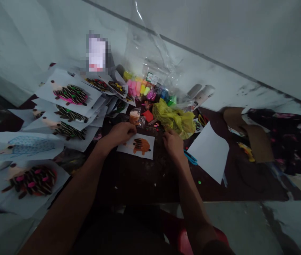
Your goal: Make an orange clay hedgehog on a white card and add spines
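Note:
A small white card lies on the dark table with an orange-brown hedgehog figure on it. A patch of dark, striped spines covers part of the hedgehog's back. At the card's upper left edge is my left hand, its fingers curled and pressed together; what they hold, if anything, is hidden. My right hand is right of the card and apart from it, beside a crumpled yellow plastic bag. Its thumb and fingertips are drawn together in a pinch, and anything between them is too small to name.
Paper sheets with spiny hedgehogs are piled at left. Behind stand a clear bag of coloured clay and a small tub. At right lie blue-handled scissors, a white sheet, brown cardboard and dark flowered cloth.

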The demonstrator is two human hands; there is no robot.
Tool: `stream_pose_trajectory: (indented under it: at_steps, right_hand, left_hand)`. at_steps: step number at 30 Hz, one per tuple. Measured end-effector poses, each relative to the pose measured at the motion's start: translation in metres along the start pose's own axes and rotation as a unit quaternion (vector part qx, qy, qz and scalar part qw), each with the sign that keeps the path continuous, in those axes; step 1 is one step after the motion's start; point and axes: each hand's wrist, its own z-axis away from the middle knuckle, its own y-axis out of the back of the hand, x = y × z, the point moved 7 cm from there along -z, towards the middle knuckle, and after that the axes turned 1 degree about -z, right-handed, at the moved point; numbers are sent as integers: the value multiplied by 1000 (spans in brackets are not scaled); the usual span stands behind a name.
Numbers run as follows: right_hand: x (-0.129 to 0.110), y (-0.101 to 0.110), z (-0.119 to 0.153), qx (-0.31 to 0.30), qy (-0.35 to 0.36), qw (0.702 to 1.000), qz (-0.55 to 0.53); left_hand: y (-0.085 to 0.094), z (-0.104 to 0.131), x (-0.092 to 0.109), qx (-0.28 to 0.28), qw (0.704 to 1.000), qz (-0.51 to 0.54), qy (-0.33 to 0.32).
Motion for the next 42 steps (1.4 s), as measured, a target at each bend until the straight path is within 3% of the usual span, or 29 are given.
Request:
stream_pose_trajectory:
  at_steps: [3, 7, 14, 25, 29, 36, 42]
  right_hand:
    - [-8, 2, 4, 34, 39, 994, -97]
    - [-33, -9, 13, -11, 96, 969, -225]
    - [-62, -20, 21, -53, 102, 961, -251]
    - [-55, -20, 23, -29, 83, 960, -265]
    - [-48, -14, 27, 0, 92, 944, -316]
    - [-36, -4, 39, -13, 73, 911, -406]
    - [-47, -12, 42, -6, 84, 931, -356]
  left_hand:
    - [1, 1, 1, -6, 1000, 2, 4]
    - [3, 2, 3, -8, 1000, 15, 5]
    - [5, 3, 6, -11, 1000, 5, 8]
    - [1, -1, 1, -8, 1000, -2, 3]
    - [2, 0, 3, -14, 1000, -2, 9]
    - [5, 4, 7, -22, 1000, 11, 16]
    - [5, 3, 7, -21, 1000, 8, 20]
